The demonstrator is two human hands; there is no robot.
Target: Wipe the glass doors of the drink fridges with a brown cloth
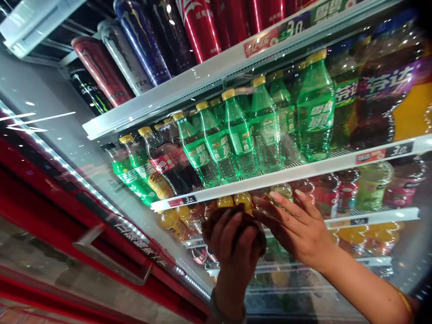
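Observation:
My left hand (231,245) is closed around a dark, bunched-up cloth (259,231) in the lower middle of the view. Just to its right, my right hand (300,229) is raised with its fingers stretched out and apart, holding nothing. Both hands are in front of a lit drinks fridge, below the white edge of a shelf (236,184). On that shelf stand green Sprite bottles (236,139) with yellow caps. Whether the right fingertips touch any surface I cannot tell.
Tall cans (141,45) fill the shelf above. Dark and orange soda bottles (381,90) stand at the right, and more bottles (374,184) sit on lower shelves. At the left are a red frame (43,198), a metal handle (114,261) and a light strip (67,153).

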